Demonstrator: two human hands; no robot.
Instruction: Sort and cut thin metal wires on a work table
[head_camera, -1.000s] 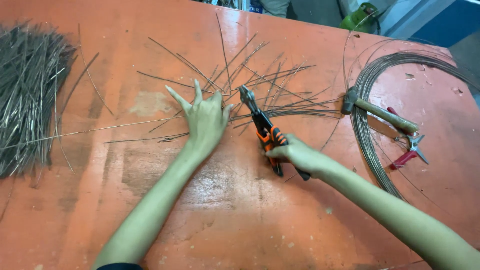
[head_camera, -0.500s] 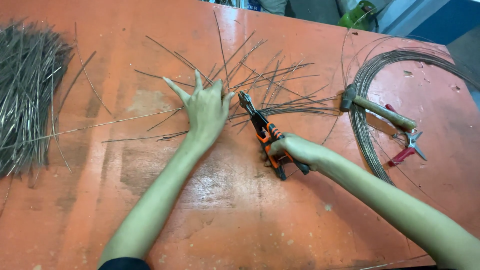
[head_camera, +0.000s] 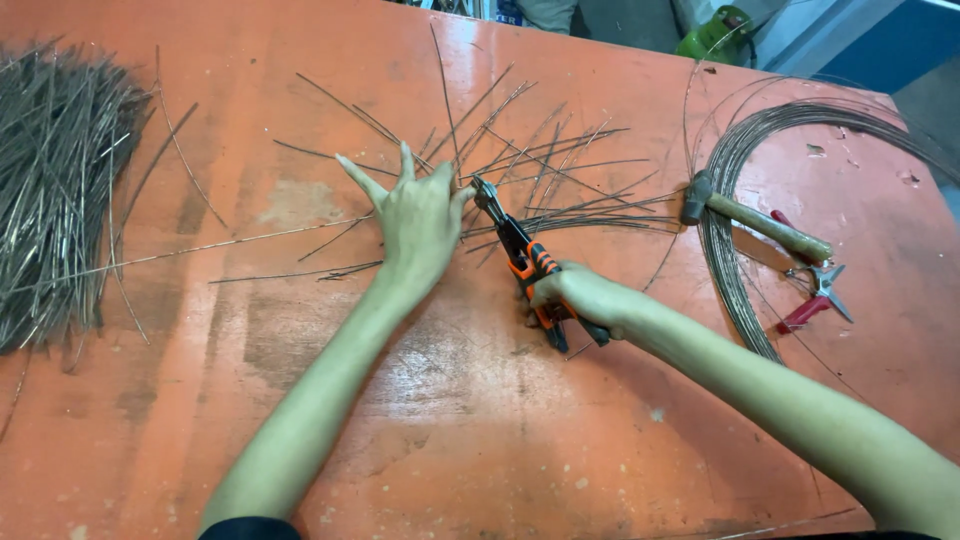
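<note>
My left hand (head_camera: 415, 220) lies palm down on the orange table (head_camera: 480, 430), fingers spread, pressing on loose cut wires (head_camera: 540, 170) fanned out in front of me. My right hand (head_camera: 580, 297) grips orange-and-black pliers (head_camera: 525, 262). Their jaws point up and left and sit right beside my left thumb, at the wires. Whether a wire sits between the jaws is too small to tell.
A thick pile of cut wire pieces (head_camera: 50, 200) lies at the table's left edge. At the right sit a coil of wire (head_camera: 760, 170), a wooden-handled hammer (head_camera: 750, 215) and red-handled cutters (head_camera: 815, 290). One long wire (head_camera: 200, 248) runs leftward.
Both hands stay in place on the wires. The pliers' jaws have edged a little closer to my left thumb.
</note>
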